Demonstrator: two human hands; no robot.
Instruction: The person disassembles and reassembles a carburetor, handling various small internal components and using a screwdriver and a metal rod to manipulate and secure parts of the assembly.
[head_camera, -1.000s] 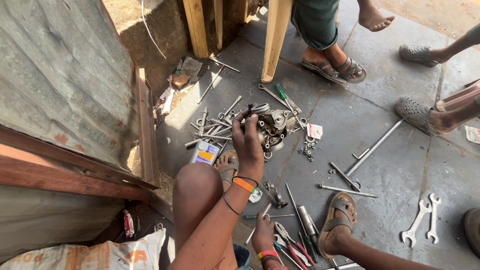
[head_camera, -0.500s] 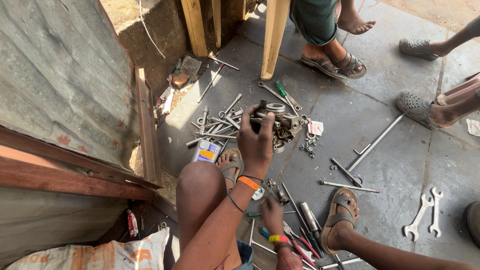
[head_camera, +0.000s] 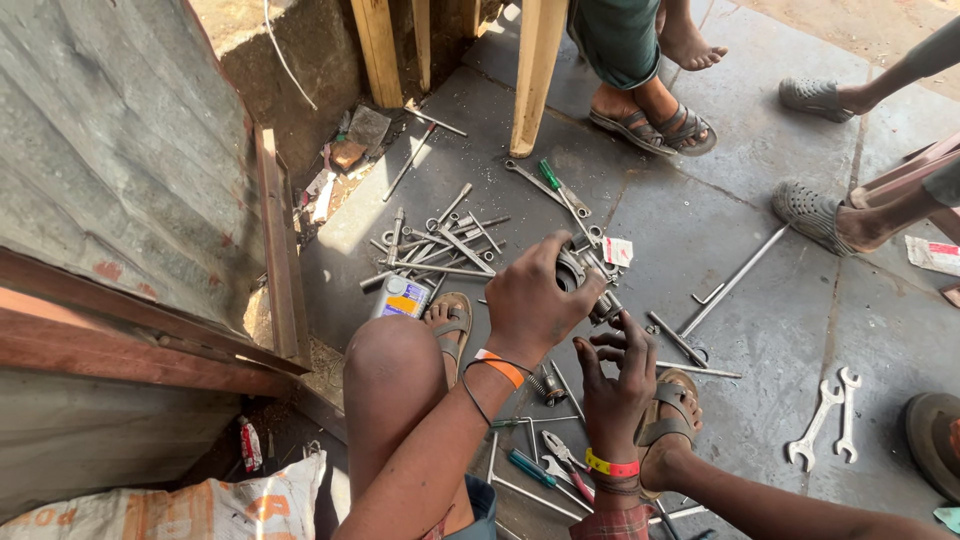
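Metal part (head_camera: 585, 280) clamped in left hand (head_camera: 535, 305); right hand (head_camera: 615, 375) fingers spread, empty; two spanners (head_camera: 830, 425) lie apart.

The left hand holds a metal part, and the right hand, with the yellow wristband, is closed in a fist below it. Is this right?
Not quite. In the head view the right hand is open, fingers spread, just below the metal part. The left hand does hold that part, and the yellow wristband is on the right wrist.

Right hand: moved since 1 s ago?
Yes. The right hand rose from low beside the sandalled foot towards the metal part held by the left hand, judged against the pair of spanners on the floor.
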